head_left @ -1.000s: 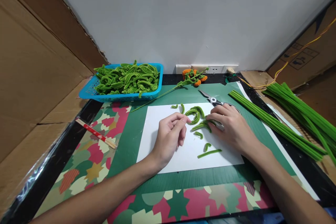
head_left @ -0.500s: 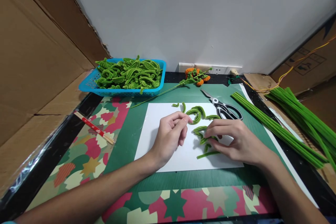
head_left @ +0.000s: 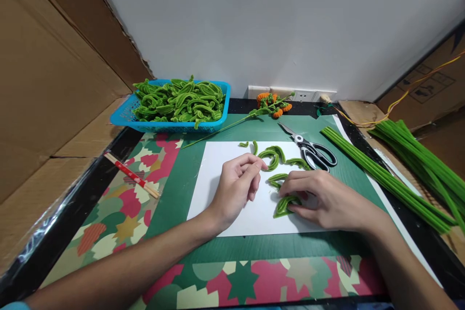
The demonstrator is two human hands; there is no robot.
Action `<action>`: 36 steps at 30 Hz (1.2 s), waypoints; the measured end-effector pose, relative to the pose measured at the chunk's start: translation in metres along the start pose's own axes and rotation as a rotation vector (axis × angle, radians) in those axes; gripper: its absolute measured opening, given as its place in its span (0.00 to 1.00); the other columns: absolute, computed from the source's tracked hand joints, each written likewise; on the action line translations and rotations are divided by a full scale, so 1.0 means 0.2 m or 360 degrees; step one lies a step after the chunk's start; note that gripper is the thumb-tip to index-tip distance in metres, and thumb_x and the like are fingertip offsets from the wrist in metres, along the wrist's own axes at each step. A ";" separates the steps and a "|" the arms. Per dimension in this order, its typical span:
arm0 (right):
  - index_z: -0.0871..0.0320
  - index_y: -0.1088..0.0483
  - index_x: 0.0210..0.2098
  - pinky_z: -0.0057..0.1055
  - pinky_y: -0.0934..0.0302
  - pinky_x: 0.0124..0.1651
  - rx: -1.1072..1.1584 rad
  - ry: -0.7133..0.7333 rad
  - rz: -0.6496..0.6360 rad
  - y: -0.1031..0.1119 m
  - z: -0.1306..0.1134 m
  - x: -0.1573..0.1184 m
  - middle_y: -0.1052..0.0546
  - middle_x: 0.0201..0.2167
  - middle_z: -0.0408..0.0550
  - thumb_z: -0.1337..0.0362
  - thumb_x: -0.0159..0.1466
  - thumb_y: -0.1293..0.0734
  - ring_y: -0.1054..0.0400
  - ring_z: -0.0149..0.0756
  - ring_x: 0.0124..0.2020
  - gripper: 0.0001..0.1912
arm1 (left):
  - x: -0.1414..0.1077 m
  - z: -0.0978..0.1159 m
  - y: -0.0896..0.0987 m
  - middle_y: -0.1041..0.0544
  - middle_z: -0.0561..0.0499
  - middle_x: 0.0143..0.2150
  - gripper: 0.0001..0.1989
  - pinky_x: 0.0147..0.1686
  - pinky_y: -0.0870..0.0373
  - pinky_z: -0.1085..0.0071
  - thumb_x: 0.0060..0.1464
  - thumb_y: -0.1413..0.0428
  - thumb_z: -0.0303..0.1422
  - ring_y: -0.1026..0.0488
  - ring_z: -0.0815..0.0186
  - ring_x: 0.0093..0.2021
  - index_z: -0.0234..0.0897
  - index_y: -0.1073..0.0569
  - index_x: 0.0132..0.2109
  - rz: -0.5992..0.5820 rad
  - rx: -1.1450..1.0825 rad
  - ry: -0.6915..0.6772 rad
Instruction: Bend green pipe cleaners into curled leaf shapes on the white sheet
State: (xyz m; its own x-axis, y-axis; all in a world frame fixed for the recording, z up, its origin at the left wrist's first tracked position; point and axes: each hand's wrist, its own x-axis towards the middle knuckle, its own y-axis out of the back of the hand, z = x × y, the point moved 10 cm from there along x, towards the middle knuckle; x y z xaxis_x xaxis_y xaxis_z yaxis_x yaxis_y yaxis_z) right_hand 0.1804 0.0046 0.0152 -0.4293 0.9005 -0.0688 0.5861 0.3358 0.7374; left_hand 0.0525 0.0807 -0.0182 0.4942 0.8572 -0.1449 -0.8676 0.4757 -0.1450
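Note:
On a white sheet (head_left: 210,189) lie several curved green fuzzy pieces (head_left: 275,156). My left hand (head_left: 241,181) rests on its side at the sheet's middle, thumb and index finger pressed together beside the round curved pieces; whatever they may hold is too small to make out. My right hand (head_left: 316,198) is closed with its fingertips on a small bunch of green pieces (head_left: 285,206) at the right of the sheet. Scissors (head_left: 308,147) with black handles lie behind my right hand, blades toward the wall.
A blue basket (head_left: 118,117) heaped with green fuzzy pieces stands at the back left. An orange flower stem (head_left: 269,106) lies behind the sheet. Wrapped chopsticks (head_left: 131,174) are at left, long green stems (head_left: 385,179) at right. A socket strip (head_left: 303,96) is on the wall.
My right hand has moved slightly down and left, and the green pieces under its fingertips are now bunched together with the straight piece. My left hand has barely moved.

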 end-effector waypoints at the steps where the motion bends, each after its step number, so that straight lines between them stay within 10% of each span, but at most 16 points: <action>1: 0.50 0.19 0.49 0.30 0.37 0.44 -0.0006 0.0002 0.0000 -0.01 0.00 0.00 0.19 0.44 0.43 0.73 0.65 0.29 0.26 0.34 0.39 0.17 | 0.00 0.00 0.00 0.32 0.60 0.19 0.12 0.14 0.46 0.80 0.65 0.40 0.41 0.38 0.75 0.15 0.36 0.25 0.39 -0.0004 0.0005 0.0001; 13: 0.55 0.22 0.49 0.28 0.41 0.35 -0.0286 0.0231 0.0247 -0.09 -0.11 0.07 0.20 0.42 0.45 0.73 0.70 0.32 0.27 0.33 0.35 0.12 | 0.01 0.01 0.01 0.33 0.59 0.19 0.13 0.15 0.46 0.79 0.66 0.41 0.42 0.39 0.74 0.15 0.35 0.24 0.40 0.0019 0.0034 -0.0056; 21: 0.56 0.26 0.55 0.28 0.35 0.34 -0.0360 0.0255 0.0778 -0.13 -0.14 0.12 0.21 0.54 0.53 0.74 0.73 0.36 0.23 0.35 0.40 0.15 | -0.05 0.16 0.13 0.38 0.61 0.17 0.13 0.19 0.47 0.79 0.70 0.43 0.38 0.43 0.75 0.17 0.35 0.22 0.40 0.0339 0.0167 -0.0509; 36: 0.54 0.24 0.46 0.29 0.43 0.34 -0.0485 0.0280 0.0725 0.07 -0.10 0.02 0.22 0.35 0.44 0.64 0.73 0.32 0.28 0.33 0.31 0.04 | -0.20 0.25 -0.04 0.26 0.56 0.25 0.10 0.24 0.37 0.78 0.70 0.46 0.29 0.33 0.73 0.22 0.36 0.22 0.40 -0.0055 0.0663 -0.1101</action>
State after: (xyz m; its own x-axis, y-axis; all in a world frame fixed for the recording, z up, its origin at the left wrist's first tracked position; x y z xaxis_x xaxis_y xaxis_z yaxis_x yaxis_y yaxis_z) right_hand 0.1731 0.0068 0.0390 -0.3030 0.8674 0.3948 0.5254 -0.1936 0.8286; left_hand 0.0366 0.0516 0.0373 0.4930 0.7038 0.5115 -0.8693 0.4216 0.2578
